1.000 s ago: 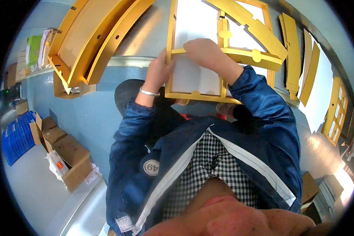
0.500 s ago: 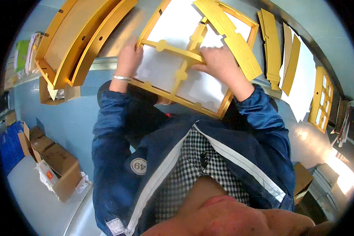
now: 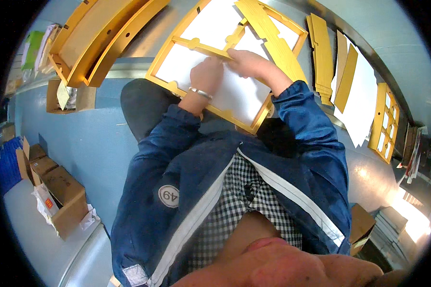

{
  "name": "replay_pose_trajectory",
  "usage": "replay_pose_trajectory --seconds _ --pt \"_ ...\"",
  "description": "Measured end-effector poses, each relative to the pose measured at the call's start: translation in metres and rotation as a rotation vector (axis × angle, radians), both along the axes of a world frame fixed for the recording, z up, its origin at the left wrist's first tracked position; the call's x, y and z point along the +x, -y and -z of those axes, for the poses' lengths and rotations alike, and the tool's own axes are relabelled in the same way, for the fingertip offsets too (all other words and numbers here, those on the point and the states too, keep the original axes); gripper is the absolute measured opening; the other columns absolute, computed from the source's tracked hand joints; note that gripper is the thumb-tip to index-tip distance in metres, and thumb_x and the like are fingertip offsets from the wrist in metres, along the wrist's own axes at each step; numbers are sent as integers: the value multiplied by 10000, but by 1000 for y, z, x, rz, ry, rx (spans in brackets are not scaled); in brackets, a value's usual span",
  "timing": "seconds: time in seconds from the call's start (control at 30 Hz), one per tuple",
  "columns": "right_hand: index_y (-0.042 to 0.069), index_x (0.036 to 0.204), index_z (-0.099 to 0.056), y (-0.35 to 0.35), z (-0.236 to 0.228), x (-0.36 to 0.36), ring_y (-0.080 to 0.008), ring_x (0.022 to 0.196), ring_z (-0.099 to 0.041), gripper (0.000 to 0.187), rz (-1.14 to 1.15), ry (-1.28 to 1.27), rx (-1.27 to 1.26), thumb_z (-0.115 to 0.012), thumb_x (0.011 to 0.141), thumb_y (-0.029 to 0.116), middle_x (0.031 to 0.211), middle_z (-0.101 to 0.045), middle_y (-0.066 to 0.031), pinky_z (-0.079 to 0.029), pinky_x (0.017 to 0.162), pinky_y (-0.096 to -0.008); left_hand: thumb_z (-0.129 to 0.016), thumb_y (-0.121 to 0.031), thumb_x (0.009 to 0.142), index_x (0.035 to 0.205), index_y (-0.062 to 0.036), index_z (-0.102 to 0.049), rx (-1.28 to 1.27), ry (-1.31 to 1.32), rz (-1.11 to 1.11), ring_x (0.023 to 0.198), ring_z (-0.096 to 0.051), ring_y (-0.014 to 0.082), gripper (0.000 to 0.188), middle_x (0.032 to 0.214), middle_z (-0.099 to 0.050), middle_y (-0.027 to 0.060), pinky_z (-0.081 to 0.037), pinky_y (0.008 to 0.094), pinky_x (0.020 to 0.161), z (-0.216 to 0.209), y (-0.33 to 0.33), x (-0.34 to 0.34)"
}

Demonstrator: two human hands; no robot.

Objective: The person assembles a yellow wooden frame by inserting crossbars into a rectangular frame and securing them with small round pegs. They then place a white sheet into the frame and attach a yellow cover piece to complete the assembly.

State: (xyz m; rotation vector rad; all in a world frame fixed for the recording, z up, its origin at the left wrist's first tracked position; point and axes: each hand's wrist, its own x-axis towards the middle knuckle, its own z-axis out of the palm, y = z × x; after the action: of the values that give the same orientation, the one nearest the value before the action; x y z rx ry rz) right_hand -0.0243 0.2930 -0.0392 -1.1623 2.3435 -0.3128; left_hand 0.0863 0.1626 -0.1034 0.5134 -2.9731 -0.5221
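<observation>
The yellow die-cut cardboard frame (image 3: 225, 62) lies at twelve o'clock on the grey table (image 3: 143, 43), its panes mostly empty, while the left hand (image 3: 206, 76) rests curled and the right hand (image 3: 246, 62) pinches a crossbar (finger detail unclear).

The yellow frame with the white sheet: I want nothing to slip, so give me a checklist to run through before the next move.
1. Left hand on the white sheet: ok.
2. Right hand at the yellow frame crossbar: ok.
3. Frame flat on the metal table: ok.
4. Frame fully on the table: not ok, near corner overhangs the edge.
5. Sheet seated under the frame edges: cannot tell.
</observation>
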Motion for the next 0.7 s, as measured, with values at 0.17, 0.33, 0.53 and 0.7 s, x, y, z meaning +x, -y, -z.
replay_pose_trajectory --seconds 0.17,0.33,0.53,0.7 --pt "-7 1277 -547 4 14 -1 -407 976 -678 375 23 -86 37 -467 989 221 1023 -696 -259 -524 854 -470 -568 -306 955 999 -69 -605 19 8 -41 797 -682 385 245 921 -691 150 -546 503 698 1 8 -1" --pt "2 1246 -537 6 7 17 -401 991 -681 329 119 -25 95 -456 977 173 1022 -698 -252 -538 831 -493 -469 -257 964 1061 -39 -669 134 113 -33 939 -689 396 312 1074 -700 189 -541 505 830 -10 11 1" --pt "-13 1272 -518 1 36 10 -380 900 -689 359 65 45 -20 -460 979 187 1009 -694 -254 -538 775 -474 -543 -267 956 988 -55 -631 121 35 20 891 -672 384 232 972 -686 167 -535 493 784 -1 11 2" --pt "-21 1289 -506 5 9 9 -283 747 -653 377 153 399 2 -451 971 174 898 -674 -187 -528 692 -399 -578 -259 952 951 -64 -611 103 -24 32 837 -664 376 198 909 -677 155 -534 483 732 6 13 4"
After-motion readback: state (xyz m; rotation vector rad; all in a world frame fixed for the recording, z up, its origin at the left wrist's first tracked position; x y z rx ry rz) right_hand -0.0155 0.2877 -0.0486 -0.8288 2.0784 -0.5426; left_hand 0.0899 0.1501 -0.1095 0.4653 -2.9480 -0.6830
